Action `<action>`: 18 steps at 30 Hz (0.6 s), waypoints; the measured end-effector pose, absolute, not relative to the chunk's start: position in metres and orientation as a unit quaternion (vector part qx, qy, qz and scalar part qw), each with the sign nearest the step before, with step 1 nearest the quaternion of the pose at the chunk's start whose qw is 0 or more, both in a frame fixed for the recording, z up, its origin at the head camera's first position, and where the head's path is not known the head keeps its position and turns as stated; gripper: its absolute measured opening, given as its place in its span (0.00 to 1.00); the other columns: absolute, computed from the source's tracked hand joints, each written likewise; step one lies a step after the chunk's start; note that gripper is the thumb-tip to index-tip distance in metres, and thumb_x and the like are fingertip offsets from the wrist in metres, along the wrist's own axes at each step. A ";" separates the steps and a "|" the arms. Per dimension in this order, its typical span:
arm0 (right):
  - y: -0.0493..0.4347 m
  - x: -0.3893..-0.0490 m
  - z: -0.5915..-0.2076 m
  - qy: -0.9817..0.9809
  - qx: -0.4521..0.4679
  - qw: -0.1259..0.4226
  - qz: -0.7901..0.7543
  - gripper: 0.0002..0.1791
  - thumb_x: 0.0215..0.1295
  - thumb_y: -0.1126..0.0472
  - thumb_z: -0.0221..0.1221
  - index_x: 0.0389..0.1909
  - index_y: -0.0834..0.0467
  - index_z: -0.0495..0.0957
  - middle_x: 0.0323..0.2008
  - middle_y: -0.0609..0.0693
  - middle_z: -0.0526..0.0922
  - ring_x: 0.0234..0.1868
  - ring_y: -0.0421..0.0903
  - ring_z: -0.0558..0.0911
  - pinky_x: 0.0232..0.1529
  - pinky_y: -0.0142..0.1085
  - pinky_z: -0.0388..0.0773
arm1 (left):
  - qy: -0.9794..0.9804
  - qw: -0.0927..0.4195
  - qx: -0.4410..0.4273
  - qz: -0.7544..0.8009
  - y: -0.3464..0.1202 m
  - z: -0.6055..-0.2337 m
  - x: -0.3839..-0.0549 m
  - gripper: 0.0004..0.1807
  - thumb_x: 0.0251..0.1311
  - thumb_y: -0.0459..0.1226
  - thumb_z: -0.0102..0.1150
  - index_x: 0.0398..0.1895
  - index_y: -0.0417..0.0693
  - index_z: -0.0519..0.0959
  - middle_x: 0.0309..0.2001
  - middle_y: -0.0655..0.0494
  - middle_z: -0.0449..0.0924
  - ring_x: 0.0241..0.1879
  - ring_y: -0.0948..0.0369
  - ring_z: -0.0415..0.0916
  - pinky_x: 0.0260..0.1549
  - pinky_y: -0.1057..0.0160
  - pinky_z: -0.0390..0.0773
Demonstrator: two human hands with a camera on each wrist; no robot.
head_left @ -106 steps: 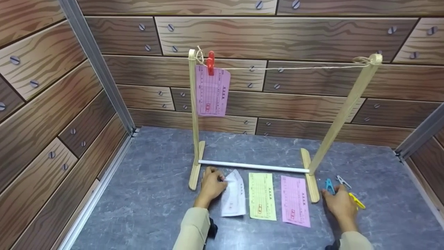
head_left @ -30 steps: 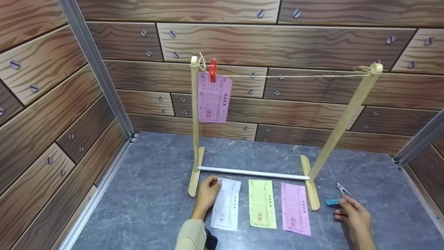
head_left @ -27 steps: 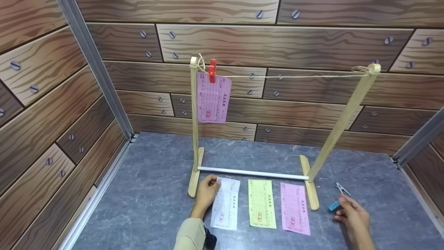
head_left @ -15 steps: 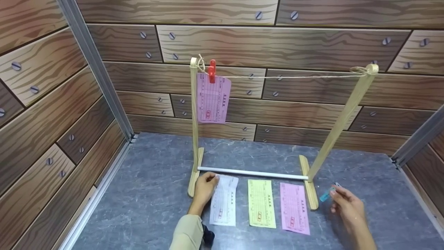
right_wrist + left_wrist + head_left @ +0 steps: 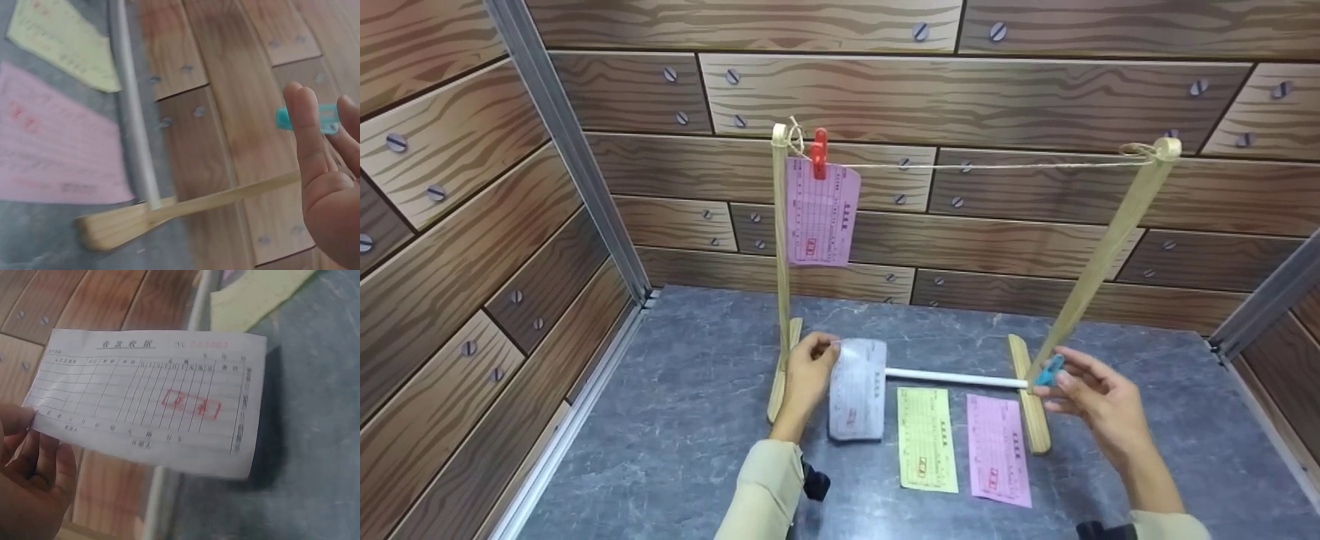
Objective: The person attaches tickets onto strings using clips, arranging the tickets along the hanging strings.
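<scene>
My left hand (image 5: 808,379) pinches a white receipt slip (image 5: 858,397) by its upper left corner, and the slip hangs raised in front of the rack's white bar. In the left wrist view the slip (image 5: 146,399) shows a printed table and a red stamp, with thumb and fingers at its edge. A blue clothespin (image 5: 1051,370) is pinched in my right hand (image 5: 1102,401), close in front of the right post's foot. The right wrist view shows this clothespin (image 5: 329,114) between the fingers and thumb. On the string (image 5: 982,166), a red clothespin (image 5: 819,154) holds a pink receipt (image 5: 821,221).
A yellow receipt (image 5: 926,442) and another pink receipt (image 5: 997,450) lie flat on the grey table (image 5: 697,465). The wooden left post (image 5: 781,247) and right post (image 5: 1110,255) carry the string, joined below by a white bar (image 5: 960,378). Wood-patterned walls stand behind and left.
The white slip has come up off the table in my left hand. My right hand has picked up the blue clothespin and moved left and farther back with it.
</scene>
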State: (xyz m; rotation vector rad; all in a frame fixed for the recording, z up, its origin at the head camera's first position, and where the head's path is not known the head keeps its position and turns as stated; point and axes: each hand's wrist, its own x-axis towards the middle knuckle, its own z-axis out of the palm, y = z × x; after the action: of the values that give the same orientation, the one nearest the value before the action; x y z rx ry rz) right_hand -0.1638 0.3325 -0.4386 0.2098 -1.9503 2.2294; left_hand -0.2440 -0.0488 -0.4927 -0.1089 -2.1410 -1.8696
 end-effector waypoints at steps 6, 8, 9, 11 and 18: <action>0.320 -0.162 -0.406 -0.676 0.115 0.103 0.721 0.23 0.70 0.77 0.54 0.64 0.77 0.67 0.43 0.63 0.83 0.33 0.53 0.88 0.32 0.41 0.84 | -0.715 0.183 -0.076 -0.671 -0.043 -0.460 -0.243 0.04 0.65 0.26 0.59 0.38 0.31 0.82 0.30 0.47 0.79 0.29 0.63 0.70 0.30 0.68 0.70; 0.316 -0.162 -0.397 -0.684 0.124 0.106 0.711 0.22 0.70 0.78 0.55 0.64 0.77 0.68 0.43 0.64 0.83 0.33 0.53 0.88 0.32 0.42 0.84 | -0.707 0.196 -0.091 -0.673 -0.040 -0.443 -0.239 0.05 0.64 0.25 0.59 0.37 0.28 0.81 0.31 0.42 0.81 0.29 0.62 0.71 0.31 0.69 0.71; 0.314 -0.163 -0.392 -0.689 0.127 0.107 0.705 0.22 0.69 0.77 0.55 0.64 0.76 0.69 0.43 0.64 0.83 0.32 0.53 0.88 0.32 0.42 0.84 | -0.705 0.204 -0.099 -0.672 -0.039 -0.434 -0.236 0.05 0.64 0.24 0.58 0.37 0.26 0.81 0.32 0.40 0.81 0.29 0.62 0.71 0.31 0.69 0.71; 0.309 -0.163 -0.384 -0.698 0.134 0.112 0.694 0.22 0.69 0.77 0.56 0.63 0.76 0.70 0.43 0.65 0.82 0.32 0.53 0.88 0.31 0.43 0.84 | -0.700 0.213 -0.107 -0.674 -0.037 -0.416 -0.232 0.05 0.63 0.23 0.58 0.37 0.25 0.81 0.33 0.37 0.82 0.30 0.62 0.73 0.32 0.70 0.72; 0.296 -0.169 -0.356 -0.703 0.157 0.133 0.681 0.20 0.68 0.79 0.56 0.60 0.74 0.74 0.40 0.64 0.84 0.30 0.53 0.88 0.30 0.42 0.83 | -0.692 0.238 -0.125 -0.670 -0.029 -0.392 -0.247 0.05 0.63 0.24 0.61 0.38 0.27 0.82 0.33 0.38 0.83 0.30 0.62 0.73 0.32 0.70 0.73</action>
State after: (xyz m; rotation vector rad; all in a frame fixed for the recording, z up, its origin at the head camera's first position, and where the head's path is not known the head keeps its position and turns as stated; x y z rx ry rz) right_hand -0.1687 0.2962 -0.3555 0.4548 -2.0393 1.9756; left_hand -0.2467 -0.0289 -0.3920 -0.3435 -1.8945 -1.8368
